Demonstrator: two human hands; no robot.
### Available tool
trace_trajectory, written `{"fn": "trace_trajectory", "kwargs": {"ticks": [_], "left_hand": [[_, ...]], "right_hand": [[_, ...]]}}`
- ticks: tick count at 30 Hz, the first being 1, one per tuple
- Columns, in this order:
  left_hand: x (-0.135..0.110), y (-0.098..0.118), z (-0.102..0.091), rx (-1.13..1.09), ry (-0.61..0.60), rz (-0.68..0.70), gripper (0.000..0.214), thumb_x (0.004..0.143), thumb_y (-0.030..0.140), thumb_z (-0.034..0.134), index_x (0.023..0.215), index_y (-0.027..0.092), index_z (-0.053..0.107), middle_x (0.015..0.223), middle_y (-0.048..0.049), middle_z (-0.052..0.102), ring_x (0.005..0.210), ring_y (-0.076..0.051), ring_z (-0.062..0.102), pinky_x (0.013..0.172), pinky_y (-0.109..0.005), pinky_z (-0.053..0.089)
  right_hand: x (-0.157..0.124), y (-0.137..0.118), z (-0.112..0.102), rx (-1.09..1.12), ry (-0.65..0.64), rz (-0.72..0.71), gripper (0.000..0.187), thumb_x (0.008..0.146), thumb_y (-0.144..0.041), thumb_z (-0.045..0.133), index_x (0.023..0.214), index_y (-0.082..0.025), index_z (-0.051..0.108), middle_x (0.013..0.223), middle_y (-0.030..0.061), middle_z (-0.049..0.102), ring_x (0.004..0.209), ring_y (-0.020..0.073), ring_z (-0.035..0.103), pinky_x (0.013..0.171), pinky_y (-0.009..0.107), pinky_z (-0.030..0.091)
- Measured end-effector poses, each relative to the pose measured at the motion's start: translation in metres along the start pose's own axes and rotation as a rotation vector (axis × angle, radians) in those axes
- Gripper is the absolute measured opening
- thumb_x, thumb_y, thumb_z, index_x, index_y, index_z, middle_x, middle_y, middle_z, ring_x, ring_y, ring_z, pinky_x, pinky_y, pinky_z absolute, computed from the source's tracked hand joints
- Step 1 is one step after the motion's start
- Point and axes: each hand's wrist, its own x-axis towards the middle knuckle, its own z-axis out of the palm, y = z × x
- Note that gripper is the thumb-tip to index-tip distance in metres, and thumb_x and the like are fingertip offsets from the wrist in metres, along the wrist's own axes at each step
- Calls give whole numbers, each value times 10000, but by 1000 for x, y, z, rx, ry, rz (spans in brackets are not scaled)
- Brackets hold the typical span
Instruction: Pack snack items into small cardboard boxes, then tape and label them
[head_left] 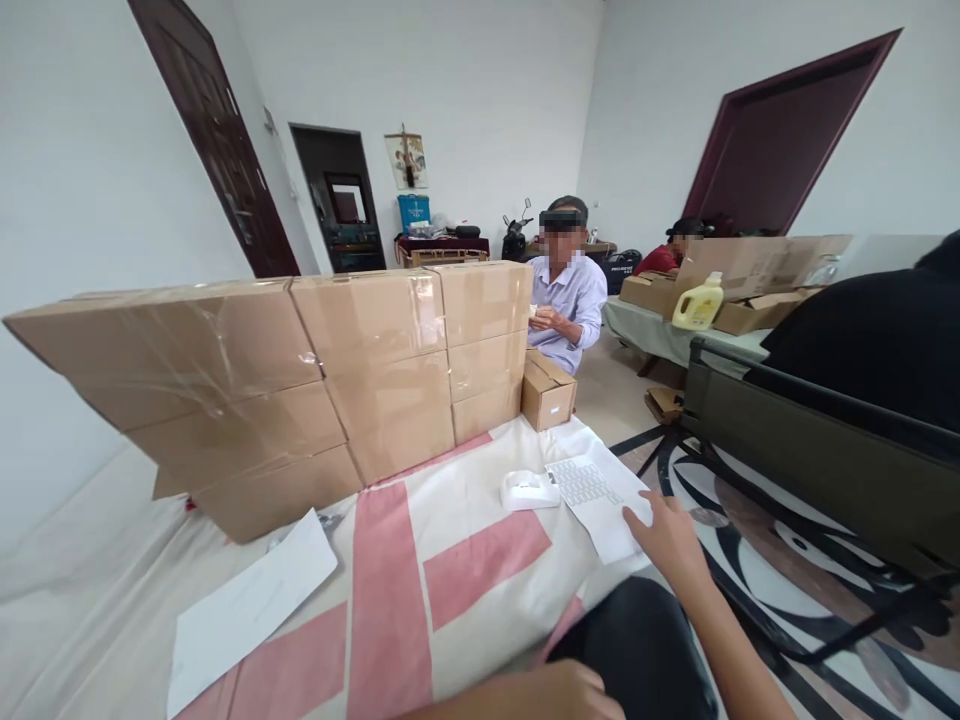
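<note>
Thumb and forefinger apart, the right hand (669, 532) touches the printed sheet (597, 502). I can't tell the fingers of the left hand (564, 694)

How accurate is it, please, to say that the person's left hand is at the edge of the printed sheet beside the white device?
No: the head view shows the right hand, not the left hand, at the edge of the printed sheet beside the white device.

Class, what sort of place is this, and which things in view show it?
Probably a room in a home doubling as a workspace: stacked, taped cartons suggest the work, while a wall hanging and what looks like a scooter suggest a household.
</note>
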Motion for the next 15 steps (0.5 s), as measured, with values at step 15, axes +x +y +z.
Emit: {"fn": "trace_trajectory", "kwargs": {"ticks": [15], "left_hand": [[-128, -60, -117, -214, 765, -1147, 351, 956, 456, 474, 724, 223, 596, 693, -11, 640, 675, -184, 619, 654, -289, 494]], "right_hand": [[102, -144, 42, 1331, -181, 272, 377, 645, -433, 731, 919, -209, 599, 892, 40, 696, 692, 173, 678, 584, 269, 512]]}}
